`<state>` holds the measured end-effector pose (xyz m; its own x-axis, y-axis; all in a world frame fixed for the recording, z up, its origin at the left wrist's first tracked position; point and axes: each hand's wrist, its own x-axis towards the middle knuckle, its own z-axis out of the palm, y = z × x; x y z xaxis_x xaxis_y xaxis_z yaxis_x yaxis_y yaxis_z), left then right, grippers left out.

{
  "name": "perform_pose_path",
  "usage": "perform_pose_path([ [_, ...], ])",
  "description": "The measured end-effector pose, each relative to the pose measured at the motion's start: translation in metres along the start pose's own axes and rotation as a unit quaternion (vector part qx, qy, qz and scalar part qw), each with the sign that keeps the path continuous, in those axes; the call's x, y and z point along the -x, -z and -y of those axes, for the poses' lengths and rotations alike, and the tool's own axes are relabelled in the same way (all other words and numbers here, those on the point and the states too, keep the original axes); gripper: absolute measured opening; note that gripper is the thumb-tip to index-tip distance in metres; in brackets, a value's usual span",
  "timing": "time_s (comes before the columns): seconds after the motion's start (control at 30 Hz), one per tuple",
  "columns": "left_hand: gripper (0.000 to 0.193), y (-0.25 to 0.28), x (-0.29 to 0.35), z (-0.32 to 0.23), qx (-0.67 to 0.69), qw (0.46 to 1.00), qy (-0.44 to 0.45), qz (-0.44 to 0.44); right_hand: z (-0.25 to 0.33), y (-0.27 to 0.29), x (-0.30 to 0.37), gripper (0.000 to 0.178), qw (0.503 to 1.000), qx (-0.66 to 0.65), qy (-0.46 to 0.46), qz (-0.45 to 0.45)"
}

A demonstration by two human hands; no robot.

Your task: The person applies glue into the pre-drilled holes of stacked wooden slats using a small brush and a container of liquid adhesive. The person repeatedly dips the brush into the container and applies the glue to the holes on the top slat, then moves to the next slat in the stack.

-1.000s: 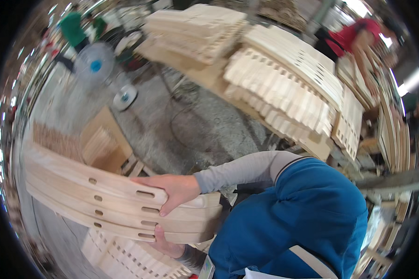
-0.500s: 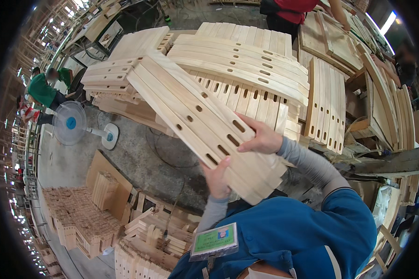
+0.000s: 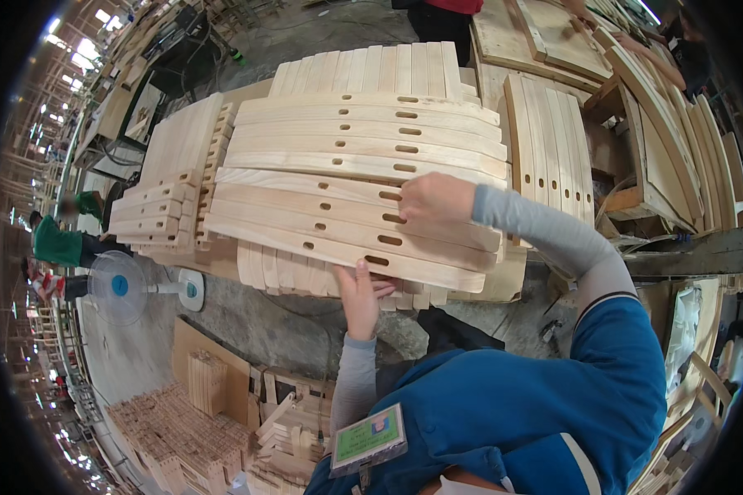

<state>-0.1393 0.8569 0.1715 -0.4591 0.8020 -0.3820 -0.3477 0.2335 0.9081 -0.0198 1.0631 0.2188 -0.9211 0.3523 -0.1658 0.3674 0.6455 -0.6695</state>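
Observation:
A set of pale wooden slats (image 3: 351, 224), each with a long slot and a smaller slot, lies slightly fanned on top of a stack of similar slats (image 3: 305, 132). My right hand (image 3: 437, 198) is closed at the slats' right part, by the long slots; its fingertips are partly hidden. At the near edge, below a long slot, my left hand (image 3: 360, 301) has its thumb up against the nearest slat and its other fingers stretched out to the right beside the edge. More slats (image 3: 272, 268) lie crosswise underneath.
Another slat stack (image 3: 169, 148) stands at left, and upright-lying slats (image 3: 549, 140) at right. A white fan (image 3: 120, 285) is on the floor at left. Cut wood pieces (image 3: 177, 425) are piled at lower left. Other people work at far left, far back and far right.
The held slats have gone from tilted in front of me to lying on the stack. My right hand has curled over them, and my left hand's fingers have straightened at the near edge.

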Motion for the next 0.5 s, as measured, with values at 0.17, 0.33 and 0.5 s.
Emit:
perform_pose_path([
  [0.17, 0.04, -0.012, -0.016, -0.008, 0.016, 1.0, -0.002, -0.001, 0.005, -0.027, 0.041, 0.036, 0.979, 0.08, 0.078, -0.173],
  [0.33, 0.036, -0.038, -0.052, -0.014, 0.022, 0.999, -0.014, 0.019, -0.011, -0.044, 0.046, 0.039, 0.968, 0.056, 0.034, -0.243],
  [0.5, 0.04, -0.055, -0.089, -0.027, 0.03, 0.999, -0.005, 0.043, -0.036, -0.026, 0.022, 0.033, 0.945, 0.102, 0.036, -0.307],
])
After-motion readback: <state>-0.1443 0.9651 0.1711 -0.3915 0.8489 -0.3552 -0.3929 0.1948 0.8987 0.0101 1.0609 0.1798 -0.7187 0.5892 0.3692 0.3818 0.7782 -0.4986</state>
